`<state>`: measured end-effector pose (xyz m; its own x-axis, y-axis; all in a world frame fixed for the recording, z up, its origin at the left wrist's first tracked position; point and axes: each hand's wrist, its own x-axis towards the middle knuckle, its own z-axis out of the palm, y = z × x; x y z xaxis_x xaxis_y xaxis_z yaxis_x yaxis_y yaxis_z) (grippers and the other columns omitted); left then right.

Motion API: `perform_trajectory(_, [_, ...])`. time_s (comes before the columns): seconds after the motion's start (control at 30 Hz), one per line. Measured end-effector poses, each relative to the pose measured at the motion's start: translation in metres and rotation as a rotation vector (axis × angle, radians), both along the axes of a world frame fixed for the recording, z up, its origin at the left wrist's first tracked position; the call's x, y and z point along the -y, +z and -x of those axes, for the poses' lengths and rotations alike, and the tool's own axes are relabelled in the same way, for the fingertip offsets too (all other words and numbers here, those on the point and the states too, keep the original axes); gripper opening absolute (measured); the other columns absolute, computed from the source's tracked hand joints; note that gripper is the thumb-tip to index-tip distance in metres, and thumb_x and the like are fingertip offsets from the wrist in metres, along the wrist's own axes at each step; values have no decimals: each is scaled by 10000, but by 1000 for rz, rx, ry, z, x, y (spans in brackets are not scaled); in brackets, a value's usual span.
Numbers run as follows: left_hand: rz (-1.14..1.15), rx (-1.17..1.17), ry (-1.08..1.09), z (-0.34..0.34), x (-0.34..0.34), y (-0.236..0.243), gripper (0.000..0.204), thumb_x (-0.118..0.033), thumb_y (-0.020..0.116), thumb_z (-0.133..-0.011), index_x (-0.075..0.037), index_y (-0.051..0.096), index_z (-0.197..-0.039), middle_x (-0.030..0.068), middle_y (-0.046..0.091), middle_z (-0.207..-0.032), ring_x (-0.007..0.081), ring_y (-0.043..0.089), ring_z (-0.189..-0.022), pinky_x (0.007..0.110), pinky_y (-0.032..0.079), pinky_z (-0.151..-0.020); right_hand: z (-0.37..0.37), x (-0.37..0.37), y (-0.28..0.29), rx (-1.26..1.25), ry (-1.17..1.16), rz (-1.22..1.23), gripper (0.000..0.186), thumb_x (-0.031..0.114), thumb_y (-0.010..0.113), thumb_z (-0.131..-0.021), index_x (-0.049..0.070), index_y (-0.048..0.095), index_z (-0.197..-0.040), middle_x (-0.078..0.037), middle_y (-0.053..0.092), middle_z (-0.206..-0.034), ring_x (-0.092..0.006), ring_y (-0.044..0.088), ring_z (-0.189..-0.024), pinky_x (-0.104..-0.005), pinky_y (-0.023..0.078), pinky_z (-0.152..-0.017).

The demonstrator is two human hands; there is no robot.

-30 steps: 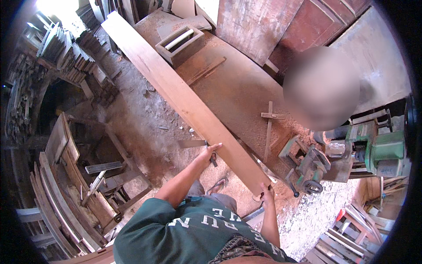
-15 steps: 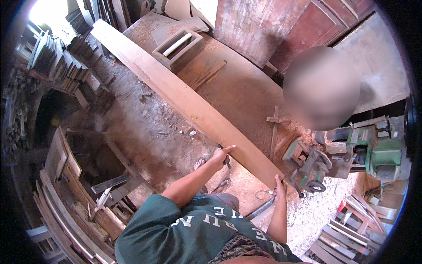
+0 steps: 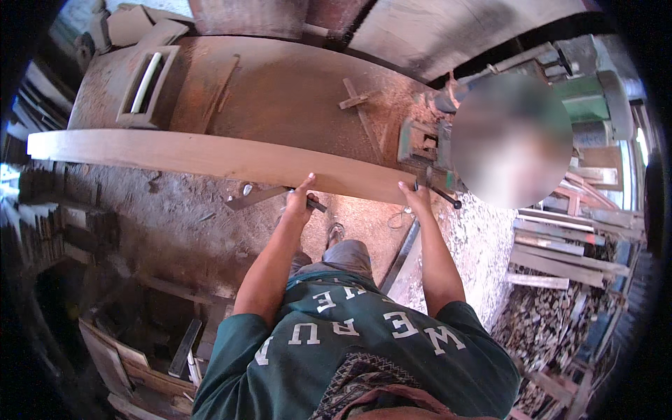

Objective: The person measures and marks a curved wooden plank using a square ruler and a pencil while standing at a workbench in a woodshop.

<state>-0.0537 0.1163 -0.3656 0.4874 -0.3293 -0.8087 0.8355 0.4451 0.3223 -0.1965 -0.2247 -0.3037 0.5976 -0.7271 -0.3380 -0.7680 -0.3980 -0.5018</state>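
Observation:
A long, smooth brown wooden plank lies across the bench's near edge, its far end out to the left. My left hand is closed at the plank's near edge, thumb over the top face. That same hand also holds what looks like a try square, its flat blade pointing left and its dark stock showing right of the fingers. Near the plank's right end, my right hand grips the edge with the thumb on top. A small dark thing shows by its thumb, too small to name. Fingers under the plank are hidden.
The dusty workbench bears a wooden box frame with a pale rod, thin wood strips and a wooden cross piece. A vise handle juts out at right. Stacked boards lie beyond. A blurred patch hides part of the right.
My view has turned, so the plank now runs nearly level across it rather than slanting. Both hands keep hold of the plank. The try square's blade now shows beside my left hand.

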Motion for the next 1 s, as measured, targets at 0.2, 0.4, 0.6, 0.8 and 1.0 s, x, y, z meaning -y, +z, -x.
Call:
perform_trajectory(0.2, [-137,2,-11,-2,10,9,466,-329,897,-817,-87,653,-1131,10,614,-851,112,469,-551,295,464,-502,-8,-6,12,-89,-77,24,746,523,839,-798,-37,665,-1261,-252,703,-1228,-352,676,-1175,-405,506,-1026])
perform_trajectory(0.4, [-153,39,-59,1,1,-2,486,-405,864,-840,-91,689,-1167,-1,620,-881,109,500,-654,296,453,-606,-43,-66,59,12,274,420,678,397,838,-806,28,586,-1315,-206,584,-1310,-387,628,-1182,-482,522,-979])
perform_trajectory(0.6, [-135,19,-126,3,1,-5,476,-531,857,-800,-118,672,-947,3,551,-714,151,509,-585,324,382,-522,-118,-157,79,56,1003,289,997,337,845,-753,88,329,-1570,-220,470,-1436,-411,517,-1253,-534,450,-1048])
perform_trajectory(0.8, [-98,-28,-41,4,0,-4,392,-413,885,-813,-93,679,-907,1,522,-643,148,494,-529,329,412,-489,-133,-164,26,-8,1190,524,1157,222,836,-668,33,186,-1606,-271,453,-1367,-402,481,-1185,-504,420,-1006])
perform_trajectory(1.0, [-171,-68,-80,2,0,17,468,-401,908,-784,-59,651,-974,9,508,-665,154,480,-549,333,398,-509,-145,-171,42,-136,1215,404,1062,189,770,-727,1,188,-1595,-286,423,-1459,-402,460,-1251,-537,369,-1062])
